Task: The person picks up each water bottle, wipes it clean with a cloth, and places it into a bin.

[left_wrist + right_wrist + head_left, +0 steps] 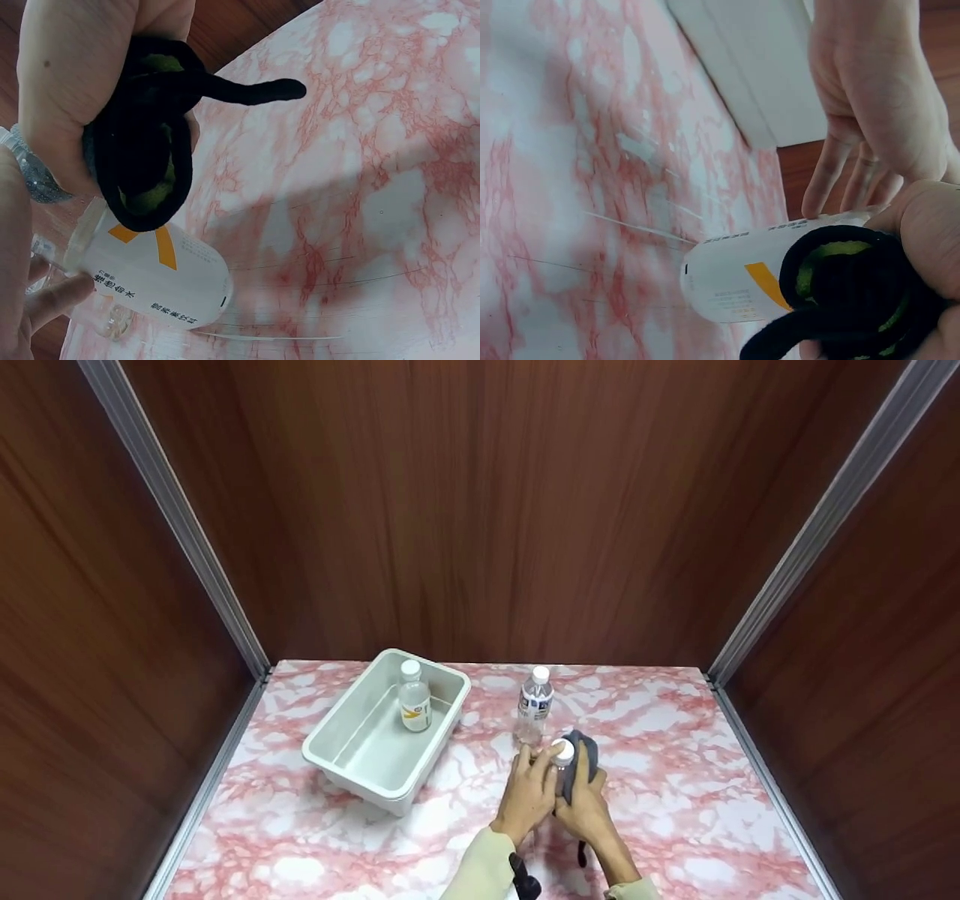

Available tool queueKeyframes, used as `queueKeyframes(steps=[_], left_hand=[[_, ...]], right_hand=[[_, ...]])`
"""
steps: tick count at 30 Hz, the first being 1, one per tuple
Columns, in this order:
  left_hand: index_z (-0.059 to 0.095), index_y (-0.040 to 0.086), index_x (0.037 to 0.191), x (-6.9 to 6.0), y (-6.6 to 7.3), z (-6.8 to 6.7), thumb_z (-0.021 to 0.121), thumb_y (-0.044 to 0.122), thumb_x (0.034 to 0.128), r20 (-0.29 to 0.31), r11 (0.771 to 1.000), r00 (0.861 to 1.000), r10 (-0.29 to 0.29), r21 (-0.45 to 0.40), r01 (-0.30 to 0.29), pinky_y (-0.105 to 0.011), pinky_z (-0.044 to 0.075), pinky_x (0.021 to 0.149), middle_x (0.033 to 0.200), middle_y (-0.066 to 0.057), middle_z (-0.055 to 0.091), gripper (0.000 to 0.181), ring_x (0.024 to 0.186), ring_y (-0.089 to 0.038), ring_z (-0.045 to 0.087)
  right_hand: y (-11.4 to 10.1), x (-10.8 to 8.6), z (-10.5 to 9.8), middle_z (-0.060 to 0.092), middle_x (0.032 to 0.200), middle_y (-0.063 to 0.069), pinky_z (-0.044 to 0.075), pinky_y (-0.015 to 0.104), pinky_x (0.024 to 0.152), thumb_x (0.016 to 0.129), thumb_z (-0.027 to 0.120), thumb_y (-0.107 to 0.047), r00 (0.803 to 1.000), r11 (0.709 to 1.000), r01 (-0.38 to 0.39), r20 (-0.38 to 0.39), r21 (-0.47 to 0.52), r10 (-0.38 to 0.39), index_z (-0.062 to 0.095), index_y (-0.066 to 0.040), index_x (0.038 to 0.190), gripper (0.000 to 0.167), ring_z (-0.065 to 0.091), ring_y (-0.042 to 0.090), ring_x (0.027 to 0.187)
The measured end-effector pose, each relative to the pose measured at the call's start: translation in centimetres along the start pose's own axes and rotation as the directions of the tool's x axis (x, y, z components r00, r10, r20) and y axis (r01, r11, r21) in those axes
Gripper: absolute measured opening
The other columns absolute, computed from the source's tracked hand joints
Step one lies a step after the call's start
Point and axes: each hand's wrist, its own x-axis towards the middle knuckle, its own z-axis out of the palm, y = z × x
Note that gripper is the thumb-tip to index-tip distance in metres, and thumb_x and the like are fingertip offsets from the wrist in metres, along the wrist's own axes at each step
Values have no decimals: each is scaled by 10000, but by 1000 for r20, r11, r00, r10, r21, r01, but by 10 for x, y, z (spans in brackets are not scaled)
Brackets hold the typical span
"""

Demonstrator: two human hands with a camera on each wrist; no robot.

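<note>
Hands (523, 799) (585, 811) on bottle (169, 281), second bottle (535, 705) behind, bin (360, 789)

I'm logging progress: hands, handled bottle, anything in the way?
Left hand touching white-labelled bottle. Right hand gripping grey cloth beside it. Clear bottle close behind.

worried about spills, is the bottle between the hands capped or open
Capped: the head view shows a white cap on the bottle; how tight, cannot tell.

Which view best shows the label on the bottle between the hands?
The left wrist view: it faces the label, with its dark characters and orange mark. The right wrist view has the mark, but characters foreshortened along an edge; the head view shows a white cap and no label.
</note>
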Motion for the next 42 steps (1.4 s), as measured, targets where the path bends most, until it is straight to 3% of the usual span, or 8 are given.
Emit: queueKeyframes(steps=[9,17,28,35,42], left_hand=[[625,239,1356,0,0,0,588,116,959,-9,1000,1000,4,-7,-4,-364,527,822,1054,-87,566,417,924,-232,599],[617,244,1367,1,0,-1,590,124,958,1,1000,1000,-2,9,2,-373,524,833,1042,-73,559,427,923,-226,601],[617,238,1365,1,2,-1,594,130,954,0,1000,1000,-2,4,2,-371,526,829,1052,-80,569,426,919,-231,609],[610,241,1373,2,3,-2,582,140,969,4,1000,1000,-1,8,1,-380,525,858,1060,-80,567,417,941,-240,616],[609,236,1370,1,2,0,578,138,977,-1,1000,1000,18,2,-18,-368,517,855,1067,-74,572,406,939,-231,607]], right_hand=[[3,0,2,283,1298,541,558,579,684,736,678,25,1000,1000,-10,-7,15,10,87,-41,1582,1034,592,521,919],[3,2,4,285,1300,533,553,588,690,812,662,10,1000,1000,-22,-5,17,22,92,-47,1582,959,582,542,954],[8,-1,7,264,1327,546,556,589,700,712,663,50,999,999,-36,-2,28,36,67,-46,1585,1061,507,572,1086],[9,0,7,274,1292,557,555,577,685,690,668,49,999,999,-36,-5,34,36,66,4,1569,1066,535,545,1015],[17,-7,12,254,1284,584,536,526,625,722,634,16,994,995,-89,61,43,86,9,-2,1570,1054,532,476,932]])
